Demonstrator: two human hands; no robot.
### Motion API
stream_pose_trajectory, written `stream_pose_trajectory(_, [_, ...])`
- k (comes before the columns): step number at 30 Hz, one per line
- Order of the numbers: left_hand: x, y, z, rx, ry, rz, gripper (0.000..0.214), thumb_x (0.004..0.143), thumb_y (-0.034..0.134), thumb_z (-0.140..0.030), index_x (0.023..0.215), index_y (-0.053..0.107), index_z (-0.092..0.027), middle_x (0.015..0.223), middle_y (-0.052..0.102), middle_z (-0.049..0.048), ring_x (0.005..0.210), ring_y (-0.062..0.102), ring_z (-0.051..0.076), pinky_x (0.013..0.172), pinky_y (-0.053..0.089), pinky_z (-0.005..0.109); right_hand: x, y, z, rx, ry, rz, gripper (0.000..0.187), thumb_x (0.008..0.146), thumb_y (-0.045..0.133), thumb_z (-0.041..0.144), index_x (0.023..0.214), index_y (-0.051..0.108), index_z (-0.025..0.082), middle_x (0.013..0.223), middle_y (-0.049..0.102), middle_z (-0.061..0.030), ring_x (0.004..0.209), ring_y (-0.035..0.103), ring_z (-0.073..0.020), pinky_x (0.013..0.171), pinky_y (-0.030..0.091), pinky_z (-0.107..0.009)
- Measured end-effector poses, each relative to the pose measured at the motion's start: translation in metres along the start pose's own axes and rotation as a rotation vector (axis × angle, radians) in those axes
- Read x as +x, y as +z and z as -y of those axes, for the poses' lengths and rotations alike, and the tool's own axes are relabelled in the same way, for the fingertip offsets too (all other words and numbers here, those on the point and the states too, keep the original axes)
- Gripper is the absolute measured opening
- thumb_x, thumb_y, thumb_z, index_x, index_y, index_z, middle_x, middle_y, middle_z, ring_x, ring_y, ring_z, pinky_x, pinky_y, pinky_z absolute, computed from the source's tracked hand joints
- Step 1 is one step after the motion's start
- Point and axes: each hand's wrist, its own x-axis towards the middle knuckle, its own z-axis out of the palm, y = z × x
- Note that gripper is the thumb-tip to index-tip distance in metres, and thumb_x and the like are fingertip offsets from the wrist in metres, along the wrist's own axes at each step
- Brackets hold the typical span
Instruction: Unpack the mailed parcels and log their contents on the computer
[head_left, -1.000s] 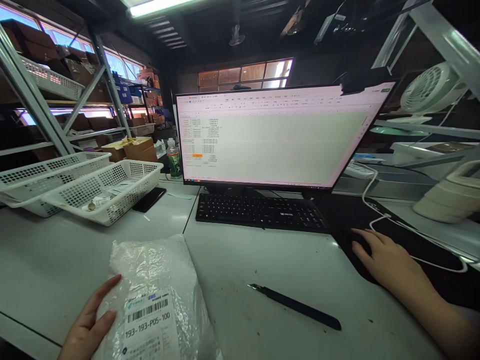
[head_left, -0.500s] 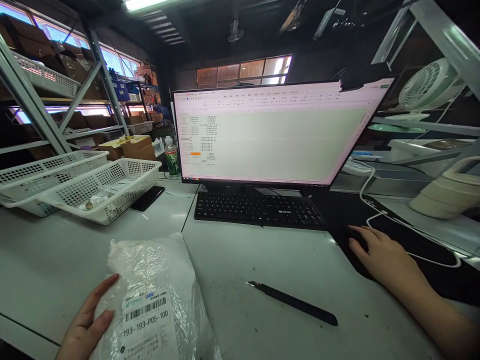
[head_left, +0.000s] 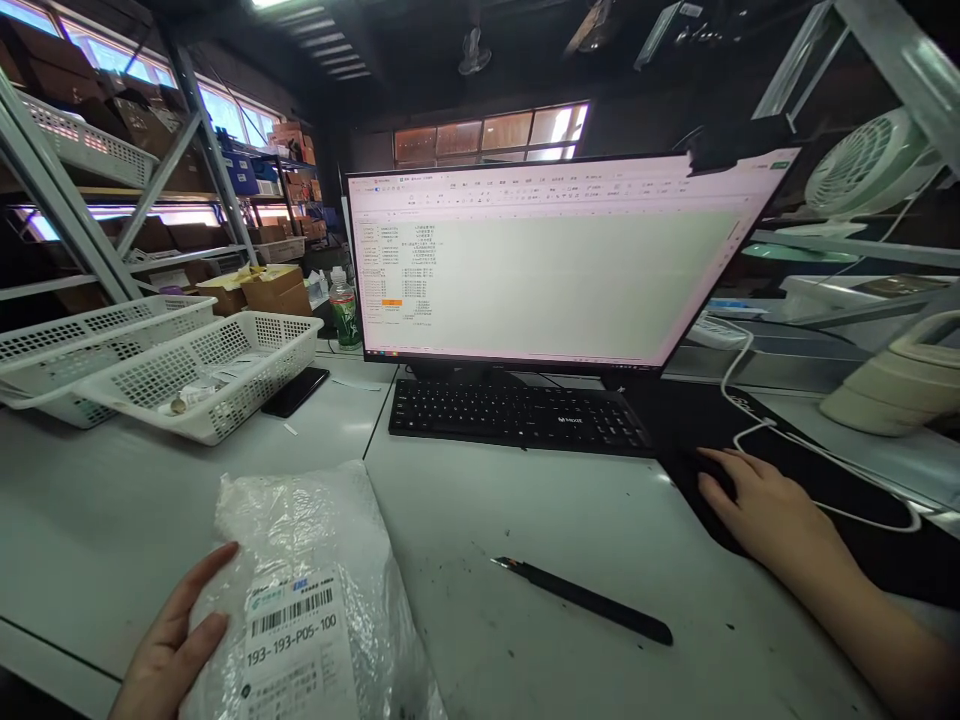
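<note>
My left hand grips the left edge of a mailing bag, white and wrapped in clear crinkled plastic, with thumb and fingers on its side. A shipping label with a barcode and "193-193-P05-100" faces up on it. On the right, my right hand rests curved over a black computer mouse, which is mostly hidden under the palm and fingers. Between the hands, a black pen-style craft knife lies on the table, its blade tip pointing left.
A black keyboard stands before a monitor showing a spreadsheet. White plastic baskets, a phone and a green-labelled bottle are at the left. A white cable crosses the mouse pad, near a beige jug.
The camera view has shifted very slightly. Both hands, the mailing bag and the knife keep their places.
</note>
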Motion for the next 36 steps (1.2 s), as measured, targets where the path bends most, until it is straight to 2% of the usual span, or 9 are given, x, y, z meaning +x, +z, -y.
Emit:
stream_pose_trajectory(4, [0.002,0.002,0.003,0.0,0.041,-0.034,0.055,0.08,0.064,-0.067,0.122,0.067,-0.031,0.137,0.065,0.0018,0.139,0.049,0.035,0.125,0.027,0.046,0.0,-0.003,0.002,-0.003,-0.009,0.004,0.068,0.091,0.026,0.051,0.132,0.062,0.011,0.136,0.06,-0.0208,0.125,0.056,-0.0378,0.104,0.048,-0.052])
stream_pose_trajectory(11, [0.0,0.001,0.001,0.003,-0.005,-0.018,0.056,0.081,0.063,-0.067,0.126,0.065,-0.033,0.14,0.063,0.0005,0.14,0.048,0.034,0.123,0.031,0.046,0.0,-0.004,0.005,0.016,-0.01,-0.008,0.065,0.091,0.026,0.05,0.129,0.062,0.012,0.135,0.06,-0.0221,0.127,0.056,-0.0383,0.102,0.049,-0.054])
stream_pose_trajectory(17, [-0.003,0.002,-0.006,-0.066,-0.014,-0.009,0.055,0.078,0.068,-0.064,0.123,0.067,-0.033,0.138,0.064,0.0023,0.136,0.053,0.035,0.122,0.034,0.047,0.001,-0.002,0.003,0.019,-0.016,-0.005,0.067,0.09,0.026,0.052,0.129,0.063,0.012,0.134,0.06,-0.0216,0.127,0.056,-0.0385,0.102,0.049,-0.055])
stream_pose_trajectory(21, [-0.003,0.003,-0.008,-0.038,-0.004,-0.036,0.055,0.073,0.072,-0.064,0.118,0.07,-0.031,0.136,0.065,0.0033,0.136,0.052,0.037,0.118,0.041,0.047,0.001,-0.004,0.004,0.001,0.013,0.016,0.071,0.09,0.025,0.055,0.132,0.063,0.013,0.136,0.06,-0.0201,0.124,0.057,-0.0388,0.1,0.05,-0.054])
stream_pose_trajectory(25, [-0.007,0.01,-0.012,-0.044,0.0,-0.081,0.051,0.074,0.068,-0.067,0.115,0.069,-0.036,0.136,0.065,-0.0012,0.139,0.049,0.035,0.126,0.025,0.05,0.001,-0.004,0.004,-0.004,0.024,0.012,0.07,0.09,0.026,0.053,0.132,0.063,0.012,0.136,0.06,-0.0198,0.12,0.059,-0.0386,0.099,0.051,-0.053])
stream_pose_trajectory(27, [-0.011,0.015,-0.015,-0.068,-0.028,-0.105,0.054,0.074,0.066,-0.069,0.118,0.068,-0.037,0.137,0.065,-0.0021,0.138,0.05,0.035,0.127,0.021,0.049,0.001,-0.001,0.001,-0.007,-0.001,-0.009,0.068,0.09,0.026,0.052,0.131,0.063,0.012,0.136,0.06,-0.0199,0.121,0.059,-0.0382,0.1,0.05,-0.053])
stream_pose_trajectory(31, [-0.012,0.016,-0.017,-0.099,-0.066,-0.114,0.061,0.069,0.07,-0.07,0.119,0.069,-0.034,0.135,0.066,0.0,0.132,0.055,0.035,0.12,0.038,0.045,0.002,0.004,-0.004,-0.012,-0.017,-0.02,0.066,0.091,0.026,0.052,0.13,0.063,0.014,0.136,0.06,-0.0195,0.121,0.059,-0.0371,0.1,0.05,-0.052])
stream_pose_trajectory(36, [-0.007,0.005,-0.014,-0.14,-0.088,-0.082,0.062,0.063,0.08,-0.064,0.118,0.07,-0.036,0.131,0.068,-0.002,0.128,0.058,0.032,0.093,0.058,0.03,0.0,0.003,-0.002,0.007,-0.005,-0.022,0.069,0.09,0.025,0.054,0.132,0.061,0.012,0.135,0.06,-0.0199,0.123,0.058,-0.0373,0.102,0.049,-0.052])
